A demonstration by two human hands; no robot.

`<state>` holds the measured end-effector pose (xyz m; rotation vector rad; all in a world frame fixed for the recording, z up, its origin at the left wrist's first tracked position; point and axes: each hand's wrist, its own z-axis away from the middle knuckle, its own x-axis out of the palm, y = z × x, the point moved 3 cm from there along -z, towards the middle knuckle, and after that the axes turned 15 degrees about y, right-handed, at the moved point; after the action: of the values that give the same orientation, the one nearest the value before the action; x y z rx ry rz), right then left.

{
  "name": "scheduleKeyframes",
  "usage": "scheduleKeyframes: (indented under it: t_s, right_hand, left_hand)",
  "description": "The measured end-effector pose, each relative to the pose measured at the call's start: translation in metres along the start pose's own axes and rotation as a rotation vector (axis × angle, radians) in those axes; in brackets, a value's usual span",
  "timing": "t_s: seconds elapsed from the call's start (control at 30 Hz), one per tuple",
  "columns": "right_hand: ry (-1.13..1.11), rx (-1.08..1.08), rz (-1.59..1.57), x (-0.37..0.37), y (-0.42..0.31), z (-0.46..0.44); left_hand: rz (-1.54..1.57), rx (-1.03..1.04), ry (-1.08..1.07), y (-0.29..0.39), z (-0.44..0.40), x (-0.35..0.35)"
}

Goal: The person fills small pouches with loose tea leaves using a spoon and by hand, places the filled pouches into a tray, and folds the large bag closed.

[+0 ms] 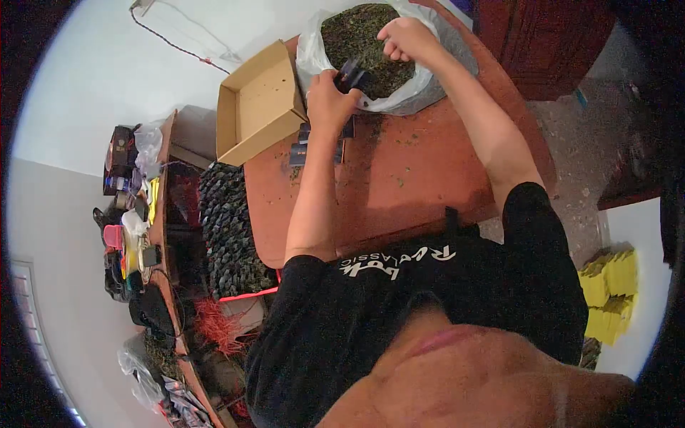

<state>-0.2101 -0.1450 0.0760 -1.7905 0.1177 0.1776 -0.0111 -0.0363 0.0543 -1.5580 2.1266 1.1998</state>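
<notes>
My left hand [331,101] is wrapped round a small dark packet [349,74] at the near left rim of a white plastic bag [311,50]. Dried green leaf material [357,32] fills the bag. Over the right part of the leaves is my right hand [407,41], its fingers curled together; whatever they hold, if anything, is too small to make out. Several dark packets [307,155] with small orange marks lie on the table under my left wrist and forearm, which partly hide them.
An open cardboard box [260,107] stands at the left edge of the brown table [428,171]. Left of it are a tray of dark bundles [227,235], red strands [216,327] and a cluttered shelf [165,285]. Yellow bundles [608,289] sit at the right.
</notes>
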Motion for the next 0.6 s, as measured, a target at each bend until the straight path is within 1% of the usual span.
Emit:
scheduleKeyframes:
  t_s: [0.07,0.1,0.17,0.27,0.33,0.5,0.57,0.6]
  right_hand:
    - [-0.006,-0.010,0.078,0.011,-0.012,0.016]
    - [-0.025,-0.084,0.133,0.016,-0.016,0.022]
    - [-0.015,-0.401,0.207,0.026,-0.020,0.035]
    - [0.065,-0.778,0.290,0.037,-0.019,0.047]
    - [0.079,-0.752,0.331,0.035,-0.022,0.049]
    - [0.234,-0.820,0.282,0.008,-0.029,0.040]
    - [0.262,-0.653,0.224,0.000,-0.005,0.011]
    - [0.263,-0.733,0.468,0.001,0.014,-0.004]
  left_hand:
    - [0.000,-0.013,-0.010,0.002,0.001,0.001]
    - [-0.003,-0.019,-0.009,0.001,0.002,0.003]
    - [0.008,-0.020,-0.008,0.000,0.004,0.006]
    - [0.036,-0.019,-0.006,-0.003,0.007,0.008]
    - [0.044,-0.036,0.001,-0.003,0.009,0.006]
    - [0.120,-0.052,0.006,-0.016,0.012,0.005]
    - [0.172,-0.075,0.006,-0.019,0.014,0.005]
    - [0.202,-0.090,0.004,-0.025,0.015,0.007]
